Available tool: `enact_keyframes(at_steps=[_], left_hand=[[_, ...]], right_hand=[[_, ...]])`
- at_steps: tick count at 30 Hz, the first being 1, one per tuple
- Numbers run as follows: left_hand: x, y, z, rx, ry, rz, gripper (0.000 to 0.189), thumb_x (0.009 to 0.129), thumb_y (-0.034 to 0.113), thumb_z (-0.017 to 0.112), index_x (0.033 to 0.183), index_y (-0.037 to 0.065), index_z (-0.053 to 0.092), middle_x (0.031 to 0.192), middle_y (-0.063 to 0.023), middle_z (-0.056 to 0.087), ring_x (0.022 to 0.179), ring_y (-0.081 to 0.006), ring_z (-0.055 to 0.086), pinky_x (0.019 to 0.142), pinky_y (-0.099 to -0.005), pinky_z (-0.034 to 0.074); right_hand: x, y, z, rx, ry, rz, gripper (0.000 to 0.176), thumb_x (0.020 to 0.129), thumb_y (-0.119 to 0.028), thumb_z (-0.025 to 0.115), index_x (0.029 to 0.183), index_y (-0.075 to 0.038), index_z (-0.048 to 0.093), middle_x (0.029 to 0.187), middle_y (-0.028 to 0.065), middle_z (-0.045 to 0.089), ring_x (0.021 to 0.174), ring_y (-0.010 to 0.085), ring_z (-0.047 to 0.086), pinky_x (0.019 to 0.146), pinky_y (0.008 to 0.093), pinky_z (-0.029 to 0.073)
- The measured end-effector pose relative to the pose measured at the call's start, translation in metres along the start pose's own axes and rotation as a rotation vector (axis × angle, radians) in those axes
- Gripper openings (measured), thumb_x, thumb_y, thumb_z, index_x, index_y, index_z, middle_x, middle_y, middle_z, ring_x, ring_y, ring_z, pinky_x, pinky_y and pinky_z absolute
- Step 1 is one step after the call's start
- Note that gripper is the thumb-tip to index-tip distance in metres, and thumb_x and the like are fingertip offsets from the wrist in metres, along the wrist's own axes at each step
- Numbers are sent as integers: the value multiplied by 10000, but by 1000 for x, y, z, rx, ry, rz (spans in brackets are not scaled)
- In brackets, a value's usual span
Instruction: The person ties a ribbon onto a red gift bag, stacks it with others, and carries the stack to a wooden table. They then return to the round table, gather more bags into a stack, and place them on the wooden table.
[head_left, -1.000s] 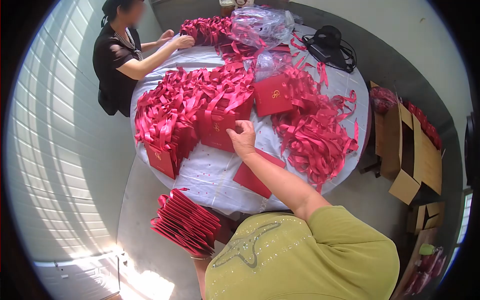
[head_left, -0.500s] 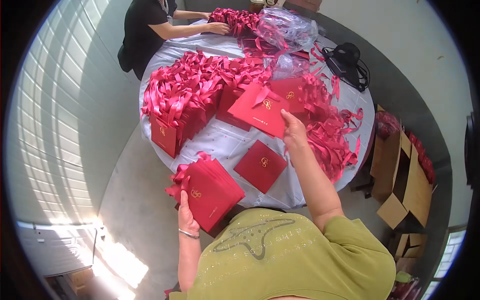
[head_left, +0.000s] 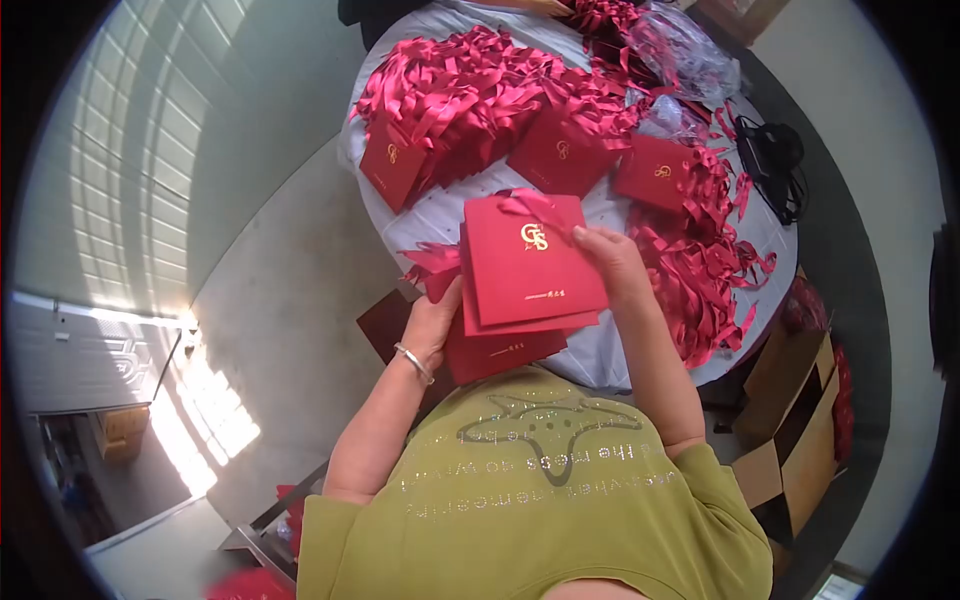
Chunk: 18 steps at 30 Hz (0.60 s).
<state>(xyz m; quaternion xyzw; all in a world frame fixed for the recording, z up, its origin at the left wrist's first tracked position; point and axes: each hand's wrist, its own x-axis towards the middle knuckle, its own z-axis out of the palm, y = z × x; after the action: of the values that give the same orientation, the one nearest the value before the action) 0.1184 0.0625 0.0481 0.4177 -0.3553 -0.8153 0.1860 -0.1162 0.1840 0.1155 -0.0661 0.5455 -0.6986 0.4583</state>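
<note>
My right hand (head_left: 612, 262) grips the right edge of a few red cards (head_left: 530, 270) with a pink ribbon and a gold emblem. Under and behind them lies a stack of red cards (head_left: 505, 352), held along its left side by my left hand (head_left: 437, 325), which wears a silver bangle. The upper cards overlap the stack and hide part of it and some left fingers. Beyond them on the white-covered round table, a long row of ribboned cards (head_left: 460, 100) stands at the left. Single red card faces (head_left: 563, 150) show in the middle, and more (head_left: 655, 172) to the right.
Pink ribbons (head_left: 700, 280) spread over the right side of the table (head_left: 400, 235). Clear plastic bags (head_left: 690, 60) and a black bag (head_left: 770, 165) lie at the back right. Open cardboard boxes (head_left: 800, 430) stand on the floor at right. Part of another person's arm shows at the top.
My right hand has brought its cards down and left, over the stack in my left hand. That stack has moved right and up. The view has shifted, and the other person is mostly out of frame.
</note>
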Motion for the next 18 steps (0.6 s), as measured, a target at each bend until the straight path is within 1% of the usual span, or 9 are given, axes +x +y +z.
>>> enact_keyframes(at_steps=[2, 3, 8, 10, 11, 13, 14, 15, 18], left_hand=[[-3, -1, 0, 44, -24, 20, 524, 895, 453, 670, 1155, 0, 628, 1037, -77, 678, 905, -157, 645, 799, -322, 521], [-4, -2, -1, 58, -31, 39, 595, 887, 496, 659, 1203, -5, 604, 1072, -79, 670, 938, -150, 633, 829, -321, 511], [-12, 0, -1, 52, -34, 13, 596, 905, 485, 641, 1249, 2, 582, 1098, -77, 664, 974, -147, 622, 859, -315, 497], [-11, -1, -2, 39, -36, 25, 593, 914, 486, 629, 1257, 5, 579, 1100, -76, 663, 980, -148, 620, 865, -313, 494], [-10, -2, -2, 61, -12, 29, 581, 926, 482, 612, 1260, 8, 579, 1107, -78, 663, 983, -146, 620, 868, -312, 493], [-8, -3, -6, 77, 19, 34, 570, 938, 479, 596, 1264, 12, 579, 1114, -79, 662, 985, -145, 620, 871, -310, 492], [-8, -4, -7, 60, -17, 38, 572, 942, 478, 588, 1268, 8, 576, 1127, -81, 660, 994, -146, 620, 876, -310, 490], [-7, -4, -7, 42, -54, 42, 575, 947, 477, 580, 1273, 4, 572, 1139, -83, 658, 1002, -148, 619, 881, -309, 488], [-13, 2, -3, 65, -45, -6, 609, 946, 514, 556, 1271, 0, 578, 1173, -87, 651, 1029, -153, 616, 893, -309, 485]], right_hand=[[-3, 5, 3, -21, -35, 28, 131, 844, -79, 717, 922, 9, 657, 846, 87, 692, 730, 162, 677, 705, 305, 571], [-4, 7, 4, -37, -23, 46, 122, 846, -82, 716, 909, 6, 659, 838, 85, 691, 719, 156, 674, 694, 297, 568], [-3, 12, 1, -107, -34, 56, 103, 852, -94, 716, 865, -6, 665, 803, 71, 685, 686, 123, 653, 642, 262, 545], [-8, 13, 3, -179, -98, -11, 104, 856, -108, 721, 846, -19, 668, 783, 44, 679, 670, 88, 629, 616, 227, 511], [-10, 16, 4, -182, -104, -7, 104, 856, -108, 721, 846, -19, 668, 783, 44, 679, 670, 88, 629, 616, 227, 511], [-14, 23, 7, -255, -94, -76, 106, 857, -117, 726, 840, -28, 672, 777, 24, 678, 672, 67, 615, 615, 211, 491], [-16, 25, 8, -304, -89, -95, 104, 855, -115, 732, 845, -28, 678, 786, 14, 682, 662, 59, 604, 612, 200, 475], [-16, 27, 7, -308, -93, -92, 104, 855, -115, 732, 845, -28, 678, 786, 14, 682, 662, 59, 604, 612, 200, 475], [-15, 29, 3, -347, -119, -89, 95, 852, -101, 734, 854, -21, 681, 791, 17, 686, 667, 60, 606, 608, 201, 474]])
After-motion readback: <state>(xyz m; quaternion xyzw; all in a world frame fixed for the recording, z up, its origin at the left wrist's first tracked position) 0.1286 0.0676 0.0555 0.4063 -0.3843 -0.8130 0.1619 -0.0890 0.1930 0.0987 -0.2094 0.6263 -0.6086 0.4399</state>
